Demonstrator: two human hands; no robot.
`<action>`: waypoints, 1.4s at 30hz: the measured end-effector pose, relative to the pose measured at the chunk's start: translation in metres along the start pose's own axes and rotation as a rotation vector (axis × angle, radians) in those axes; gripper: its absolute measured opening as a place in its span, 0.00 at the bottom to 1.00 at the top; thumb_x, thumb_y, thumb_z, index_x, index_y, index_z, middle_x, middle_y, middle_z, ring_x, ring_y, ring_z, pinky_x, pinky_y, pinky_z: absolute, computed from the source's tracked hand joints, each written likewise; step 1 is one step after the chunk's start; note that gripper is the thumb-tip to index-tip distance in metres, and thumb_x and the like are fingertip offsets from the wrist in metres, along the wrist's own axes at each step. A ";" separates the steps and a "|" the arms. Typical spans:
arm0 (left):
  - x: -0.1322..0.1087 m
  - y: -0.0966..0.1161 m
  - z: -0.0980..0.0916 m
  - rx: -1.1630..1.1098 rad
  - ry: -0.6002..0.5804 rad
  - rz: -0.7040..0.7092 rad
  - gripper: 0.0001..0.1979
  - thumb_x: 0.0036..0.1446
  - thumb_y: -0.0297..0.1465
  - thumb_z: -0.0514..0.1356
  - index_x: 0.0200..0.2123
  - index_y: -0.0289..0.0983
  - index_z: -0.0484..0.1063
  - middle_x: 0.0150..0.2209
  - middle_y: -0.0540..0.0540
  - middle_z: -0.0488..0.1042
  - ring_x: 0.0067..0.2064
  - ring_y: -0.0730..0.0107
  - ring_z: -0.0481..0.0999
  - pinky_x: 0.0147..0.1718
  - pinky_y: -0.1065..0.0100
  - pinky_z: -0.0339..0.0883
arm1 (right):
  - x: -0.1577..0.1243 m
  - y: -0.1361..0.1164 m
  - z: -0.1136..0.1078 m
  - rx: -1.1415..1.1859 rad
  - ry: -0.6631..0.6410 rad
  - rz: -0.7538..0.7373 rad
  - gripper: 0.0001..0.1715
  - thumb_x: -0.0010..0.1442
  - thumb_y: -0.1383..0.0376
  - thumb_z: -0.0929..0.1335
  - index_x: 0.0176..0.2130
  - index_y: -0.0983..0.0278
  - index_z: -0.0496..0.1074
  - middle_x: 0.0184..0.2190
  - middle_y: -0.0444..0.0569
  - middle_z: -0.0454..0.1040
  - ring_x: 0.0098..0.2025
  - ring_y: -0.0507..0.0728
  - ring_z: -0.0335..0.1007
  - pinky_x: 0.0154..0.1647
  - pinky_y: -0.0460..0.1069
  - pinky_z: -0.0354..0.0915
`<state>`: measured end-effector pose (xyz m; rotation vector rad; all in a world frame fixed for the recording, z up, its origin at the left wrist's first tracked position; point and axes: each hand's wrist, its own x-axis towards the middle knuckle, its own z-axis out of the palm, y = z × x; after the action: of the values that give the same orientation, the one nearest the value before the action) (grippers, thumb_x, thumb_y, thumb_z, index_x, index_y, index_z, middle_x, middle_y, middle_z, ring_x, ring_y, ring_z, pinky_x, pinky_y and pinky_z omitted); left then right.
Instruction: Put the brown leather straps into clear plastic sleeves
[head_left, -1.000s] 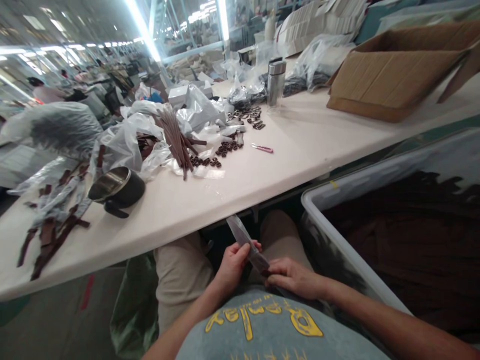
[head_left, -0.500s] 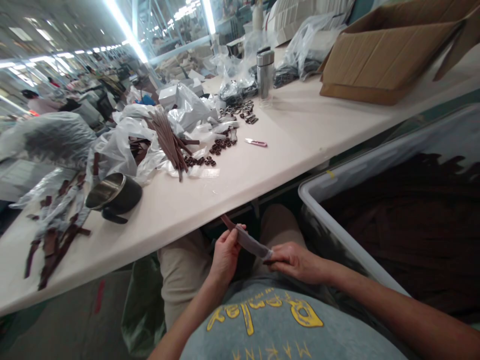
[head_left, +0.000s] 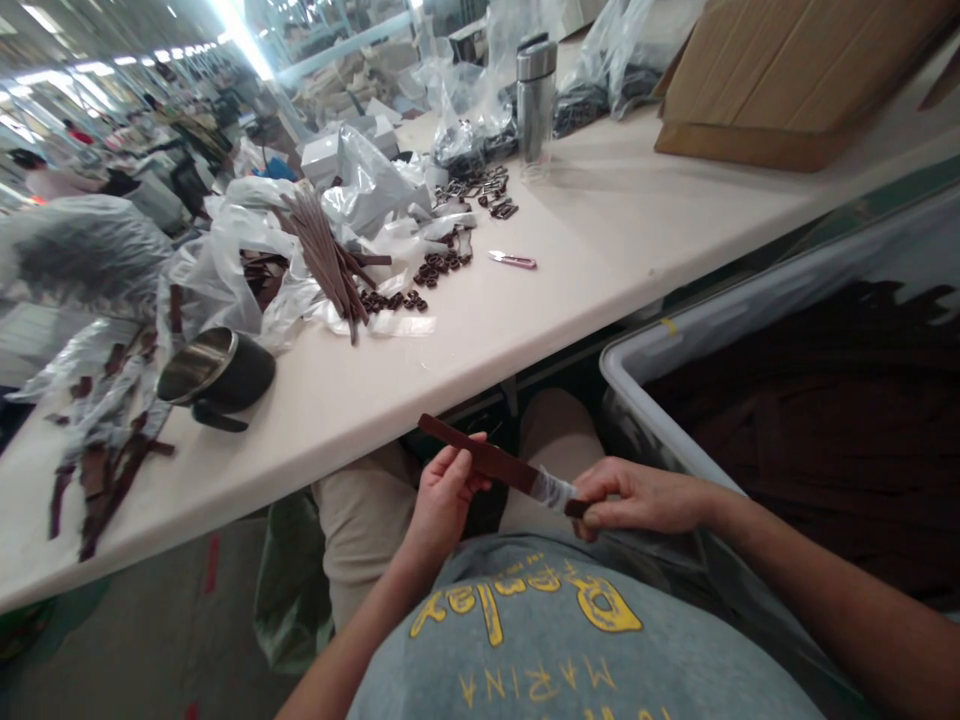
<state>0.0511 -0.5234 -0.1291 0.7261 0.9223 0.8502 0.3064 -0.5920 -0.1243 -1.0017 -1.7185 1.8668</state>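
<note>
A flat dark brown strap [head_left: 504,466] is stretched between my two hands, above my lap and just off the table edge. My left hand [head_left: 447,492] pinches it near the middle, thumb on top, and its narrow end sticks out toward the table. At the other end, my right hand [head_left: 637,496] grips the strap's tip. Clear plastic film [head_left: 553,489] is bunched around the strap close to the right fingers. Whether those fingers also hold the film, I cannot tell.
On the white table [head_left: 592,250] lie thread snips [head_left: 513,260], brown strips [head_left: 319,245], small dark loops [head_left: 442,266] and a black mug [head_left: 217,372]. A steel-topped bottle [head_left: 535,105] and a cardboard box [head_left: 772,85] stand farther back. A large bin [head_left: 667,400] of brown pieces is at my right.
The plastic film has slid along the strap toward my right hand and bunched up, baring the brown surface. My right hand has moved slightly right, and the view has tilted down.
</note>
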 end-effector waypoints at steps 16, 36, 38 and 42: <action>0.010 0.010 -0.030 0.218 -0.294 0.090 0.15 0.38 0.37 0.77 0.29 0.37 0.81 0.31 0.46 0.76 0.28 0.70 0.74 0.29 0.69 0.69 | -0.008 0.008 0.004 0.662 -0.116 0.215 0.23 0.54 0.49 0.74 0.28 0.68 0.77 0.26 0.48 0.77 0.25 0.51 0.72 0.27 0.44 0.67; 0.018 -0.001 -0.032 0.100 0.086 0.000 0.12 0.47 0.36 0.71 0.33 0.36 0.77 0.25 0.50 0.77 0.27 0.71 0.75 0.28 0.71 0.72 | -0.001 0.016 -0.032 0.552 1.110 -0.122 0.23 0.51 0.46 0.76 0.33 0.63 0.77 0.38 0.48 0.80 0.36 0.54 0.76 0.39 0.50 0.72; 0.020 0.000 -0.033 0.052 0.129 0.015 0.11 0.47 0.35 0.71 0.30 0.36 0.77 0.27 0.50 0.78 0.30 0.71 0.76 0.30 0.72 0.73 | -0.010 0.015 -0.043 0.563 1.339 -0.210 0.22 0.51 0.47 0.76 0.34 0.61 0.76 0.36 0.45 0.79 0.35 0.53 0.76 0.36 0.48 0.73; 0.021 0.012 -0.038 -0.026 0.282 0.120 0.11 0.44 0.34 0.72 0.30 0.36 0.76 0.28 0.52 0.78 0.31 0.72 0.76 0.31 0.73 0.73 | -0.043 0.013 -0.072 0.403 1.590 -0.275 0.18 0.52 0.51 0.76 0.33 0.61 0.74 0.32 0.41 0.77 0.31 0.50 0.74 0.30 0.44 0.71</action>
<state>0.0206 -0.4930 -0.1427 0.6531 1.1244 1.0879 0.3899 -0.5760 -0.1253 -1.3331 -0.4292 0.6244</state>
